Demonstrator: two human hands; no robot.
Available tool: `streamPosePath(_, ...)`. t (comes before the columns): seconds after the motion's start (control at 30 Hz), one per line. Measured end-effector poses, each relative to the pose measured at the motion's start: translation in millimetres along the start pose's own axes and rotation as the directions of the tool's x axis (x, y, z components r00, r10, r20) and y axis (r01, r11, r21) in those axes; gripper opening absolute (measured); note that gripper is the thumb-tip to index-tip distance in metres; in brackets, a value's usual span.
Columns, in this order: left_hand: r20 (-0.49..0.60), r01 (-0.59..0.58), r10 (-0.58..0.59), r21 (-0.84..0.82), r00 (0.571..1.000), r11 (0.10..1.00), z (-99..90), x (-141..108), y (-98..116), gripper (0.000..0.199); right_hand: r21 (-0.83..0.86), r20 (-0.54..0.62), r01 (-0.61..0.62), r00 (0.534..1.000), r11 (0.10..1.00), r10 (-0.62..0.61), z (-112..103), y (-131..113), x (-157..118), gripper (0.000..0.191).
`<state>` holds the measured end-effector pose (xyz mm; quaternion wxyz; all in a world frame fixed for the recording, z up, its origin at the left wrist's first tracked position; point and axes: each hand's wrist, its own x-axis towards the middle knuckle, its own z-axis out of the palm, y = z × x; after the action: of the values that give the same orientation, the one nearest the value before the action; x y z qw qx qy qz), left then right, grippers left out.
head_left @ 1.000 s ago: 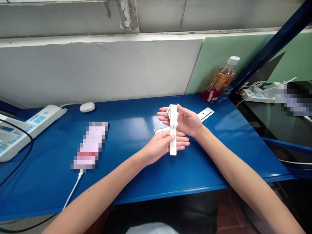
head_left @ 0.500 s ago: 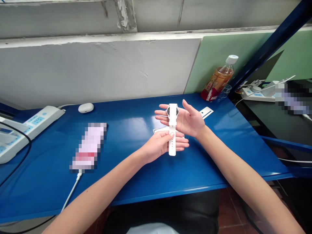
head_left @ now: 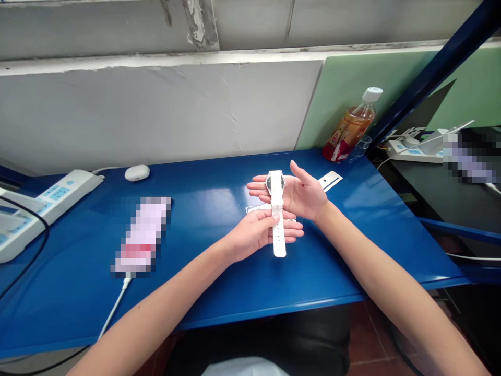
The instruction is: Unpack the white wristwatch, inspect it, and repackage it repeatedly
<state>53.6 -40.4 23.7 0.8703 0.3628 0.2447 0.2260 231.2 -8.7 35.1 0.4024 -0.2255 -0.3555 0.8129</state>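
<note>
A white watch [head_left: 276, 196] with its strap closed into a loop lies across both palms, the strap's holed end pointing toward me. My left hand [head_left: 256, 234] holds that strap end, thumb on top and fingers stretched out beneath it. Palm up, my right hand [head_left: 303, 196] supports the watch's far part on its fingers, with the thumb spread away. Beneath the hands, a flat white item [head_left: 252, 209] is partly hidden on the blue table [head_left: 211, 282].
A phone [head_left: 143, 235] with a white cable, a white earbud case [head_left: 136, 173] and a power strip [head_left: 50, 209] are on the left. At the back right stands a drink bottle [head_left: 349, 130], with a white slotted piece [head_left: 331, 180] nearer me.
The watch has shifted slightly toward me, and its strap end has tilted a little to the right. My right hand has moved slightly left.
</note>
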Motion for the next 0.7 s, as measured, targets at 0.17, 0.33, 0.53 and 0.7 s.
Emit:
streamPosePath(0.17, -0.011, 0.007, -0.008, -0.042, 1.000, 0.999, 0.5, 0.8, 0.6, 0.024, 0.023, 0.017, 0.016, 1.000, 1.000, -0.017, -0.2, -1.2, -0.1, 0.072)
streamPosePath(0.33, -0.012, 0.026, -0.026, -0.057, 1.000, 0.998, 2.2, -0.2, 1.0, 0.025, 0.020, 0.005, 0.029, 1.000, 0.999, -0.029, 0.8, -5.1, -2.1, 0.079)
streamPosePath(0.53, -0.008, 0.029, -0.030, -0.082, 1.000, 0.996, 4.5, -0.7, 0.2, 0.024, 0.026, 0.012, 0.024, 1.000, 0.999, -0.025, 2.1, -6.7, -3.3, 0.082)
streamPosePath(0.7, 0.003, 0.041, -0.041, -0.076, 0.999, 0.996, 5.9, -1.3, 1.7, 0.022, 0.026, 0.000, 0.011, 1.000, 1.000, -0.011, 1.9, -7.4, -3.8, 0.086)
